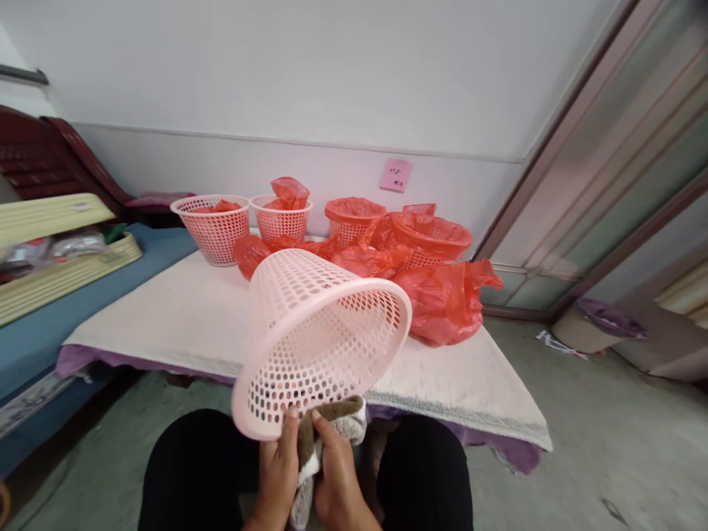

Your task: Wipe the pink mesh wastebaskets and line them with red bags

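Note:
A pale pink perforated plastic basket [299,284] is tilted on its side, its wide mouth facing down toward me, over the near edge of the table. My left hand [279,464] is closed on the rim at the bottom, thumb over the edge. Beside it, my right hand [335,472] is closed on a brown, grey and white cloth [348,424], which touches the basket's rim and hangs down between both hands. The fingers beneath the rim are hidden.
Behind stand pink baskets with red bags, such as the left one [218,234] and a lined one [354,214]. Loose red plastic bags [442,302] lie on the cloth-covered table [166,317]. A lined bin [586,324] stands on the floor at right.

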Tool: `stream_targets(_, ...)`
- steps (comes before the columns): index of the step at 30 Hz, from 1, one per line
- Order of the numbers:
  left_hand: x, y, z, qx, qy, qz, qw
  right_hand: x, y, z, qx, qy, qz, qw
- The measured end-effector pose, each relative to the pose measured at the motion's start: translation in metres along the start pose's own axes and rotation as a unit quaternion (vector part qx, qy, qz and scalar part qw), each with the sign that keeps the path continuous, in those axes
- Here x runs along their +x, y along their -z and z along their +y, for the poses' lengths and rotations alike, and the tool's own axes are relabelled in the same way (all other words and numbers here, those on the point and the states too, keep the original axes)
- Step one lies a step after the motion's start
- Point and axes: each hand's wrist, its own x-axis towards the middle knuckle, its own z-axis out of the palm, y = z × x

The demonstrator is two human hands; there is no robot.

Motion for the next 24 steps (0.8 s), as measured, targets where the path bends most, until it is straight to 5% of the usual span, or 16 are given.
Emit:
stream_targets(4, 0.006, 0.014, 0.000, -0.005, 0.023, -0.098, 0.995, 0.014, 0.015, -0.017, -0.041, 0.024, 0.069, 0.997)
stream_targets(7, 0.012, 0.024, 0.004, -0.056, 0.077, -0.048, 0.994, 0.027, 0.031, -0.029, -0.101, 0.089, 0.102, 0.986)
stream_targets(11, 0.019, 0.034, 0.001, -0.045, 0.104, -0.015, 0.993, 0.033, 0.050, -0.044, -0.214, 0.139, 0.037, 0.966)
stream_targets(17, 0.028, 0.045, 0.004, 0.133, -0.050, 0.015, 0.990, -0.007, 0.065, -0.101, -0.445, 0.180, -0.049, 0.876)
stream_targets(21, 0.021, 0.044, 0.006, 0.183, -0.105, -0.023, 0.977, -0.024, 0.044, -0.127, -0.479, 0.208, -0.104, 0.847)
stream_targets(24, 0.008, 0.044, 0.008, 0.196, -0.121, -0.047, 0.972, -0.003, 0.018, -0.131, -0.491, 0.273, -0.089, 0.823)
